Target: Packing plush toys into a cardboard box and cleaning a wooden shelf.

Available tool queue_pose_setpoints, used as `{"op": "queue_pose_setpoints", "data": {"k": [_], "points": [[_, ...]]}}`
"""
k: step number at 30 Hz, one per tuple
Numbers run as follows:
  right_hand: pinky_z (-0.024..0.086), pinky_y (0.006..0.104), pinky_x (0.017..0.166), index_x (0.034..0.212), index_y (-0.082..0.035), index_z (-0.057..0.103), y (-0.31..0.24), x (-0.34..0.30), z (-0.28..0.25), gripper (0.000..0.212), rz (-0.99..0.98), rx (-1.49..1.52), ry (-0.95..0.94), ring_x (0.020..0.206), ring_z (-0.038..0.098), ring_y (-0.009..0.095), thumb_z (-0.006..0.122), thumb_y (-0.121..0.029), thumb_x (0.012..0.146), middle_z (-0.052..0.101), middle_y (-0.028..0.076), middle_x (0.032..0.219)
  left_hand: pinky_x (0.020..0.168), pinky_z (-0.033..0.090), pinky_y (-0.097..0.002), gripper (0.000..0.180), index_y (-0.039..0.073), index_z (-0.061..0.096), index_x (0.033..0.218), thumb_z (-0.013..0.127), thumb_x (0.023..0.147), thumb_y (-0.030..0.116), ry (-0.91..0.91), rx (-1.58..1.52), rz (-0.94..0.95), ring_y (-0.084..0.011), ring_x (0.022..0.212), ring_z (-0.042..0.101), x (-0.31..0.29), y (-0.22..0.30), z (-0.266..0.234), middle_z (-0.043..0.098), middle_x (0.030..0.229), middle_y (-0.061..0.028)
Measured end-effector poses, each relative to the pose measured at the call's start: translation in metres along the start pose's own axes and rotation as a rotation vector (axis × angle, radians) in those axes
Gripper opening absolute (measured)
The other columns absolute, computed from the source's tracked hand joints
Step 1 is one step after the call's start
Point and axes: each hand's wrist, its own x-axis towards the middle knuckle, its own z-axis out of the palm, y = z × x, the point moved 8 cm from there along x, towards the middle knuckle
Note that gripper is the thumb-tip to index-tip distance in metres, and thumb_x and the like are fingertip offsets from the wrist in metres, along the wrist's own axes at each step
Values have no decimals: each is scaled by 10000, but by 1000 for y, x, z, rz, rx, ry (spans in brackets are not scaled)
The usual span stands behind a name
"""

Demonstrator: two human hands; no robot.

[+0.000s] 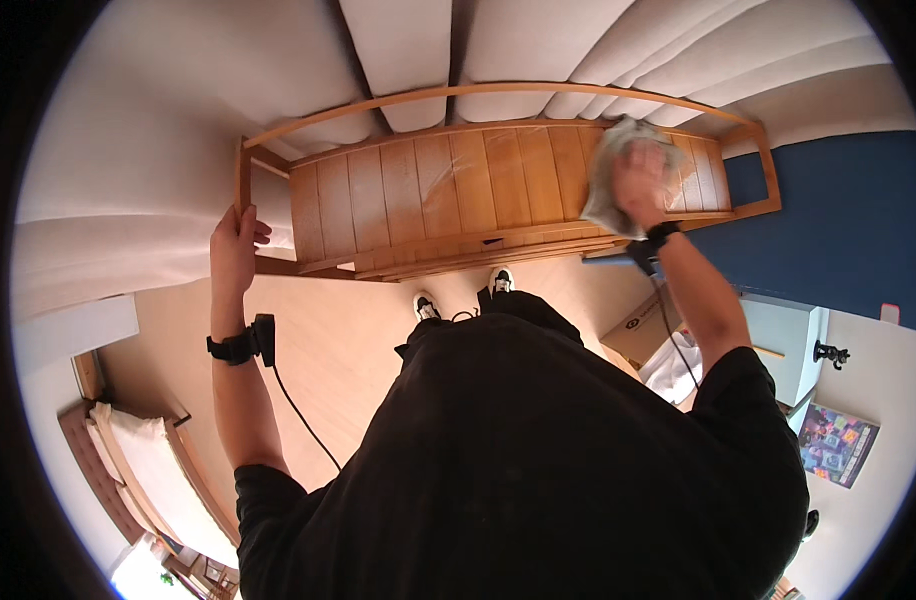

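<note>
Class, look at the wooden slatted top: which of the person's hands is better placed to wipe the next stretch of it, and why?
Probably the right hand: it already presses the crumpled grey cloth onto the wooden slatted top. The left hand has its grip on the frame's corner post, holding no cloth.

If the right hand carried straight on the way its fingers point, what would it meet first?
The right hand, pressing a grey cloth onto the wooden slatted top, points toward the curved back rail. It would likely meet that rail first, then the pale curtains; depth is unclear.
</note>
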Motion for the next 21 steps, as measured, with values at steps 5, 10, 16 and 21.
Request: {"op": "queue_pose_setpoints", "data": {"k": [5, 10, 16, 21], "points": [[243, 578, 1249, 1353, 12, 596, -279, -82, -132, 579, -596, 503, 147, 1443, 400, 451, 651, -315, 878, 517, 256, 1477, 653, 544, -336, 343, -13, 640, 1036, 526, 1091, 306, -4, -12, -14, -192, 718, 716, 0, -6, 0, 740, 814, -104], [263, 524, 1253, 1502, -41, 499, -415, -115, -139, 597, -1016, 598, 161, 1519, 342, 393, 568, -377, 1014, 419, 201, 1613, 639, 532, -333, 329, -11, 630, 1037, 513, 1100, 290, -21, -16, 38, -187, 695, 706, 8, 0, 2, 735, 805, -101], [288, 535, 1239, 1503, -102, 521, -323, -87, -136, 600, -1100, 462, 198, 1506, 368, 370, 626, -357, 971, 463, 145, 1592, 620, 516, -326, 317, -17, 629, 1046, 528, 1096, 279, -23, 55, 6, -183, 679, 694, 3, 0, -1, 735, 804, -107], [205, 510, 1289, 1569, -104, 434, -77, -25, -69, 593, -613, 416, 57, 1539, 302, 393, 574, -256, 1013, 394, 162, 1638, 605, 504, -320, 323, -9, 641, 1077, 528, 1099, 293, -27, 48, 0, -179, 672, 688, 0, -1, -4, 735, 804, -104]]}}
